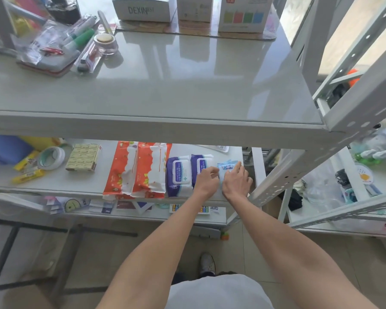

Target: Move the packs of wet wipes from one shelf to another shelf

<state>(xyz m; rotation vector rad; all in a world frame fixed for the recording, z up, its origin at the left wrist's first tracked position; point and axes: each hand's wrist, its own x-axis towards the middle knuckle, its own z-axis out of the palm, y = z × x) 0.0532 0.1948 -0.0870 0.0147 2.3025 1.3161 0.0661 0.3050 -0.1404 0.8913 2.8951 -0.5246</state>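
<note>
While the left hand (206,179) and right hand (236,181) curl their fingers round the blue pack (226,167) at the right end of the middle shelf (76,181), it looks light, soft and slick, best pinched by its edges, beside purple packs (178,175), below a glossy upper shelf (165,85) with boxes (143,10) behind.

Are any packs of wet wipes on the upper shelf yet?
No: the orange packs, purple packs and small blue pack all lie on the lower shelf.
</note>
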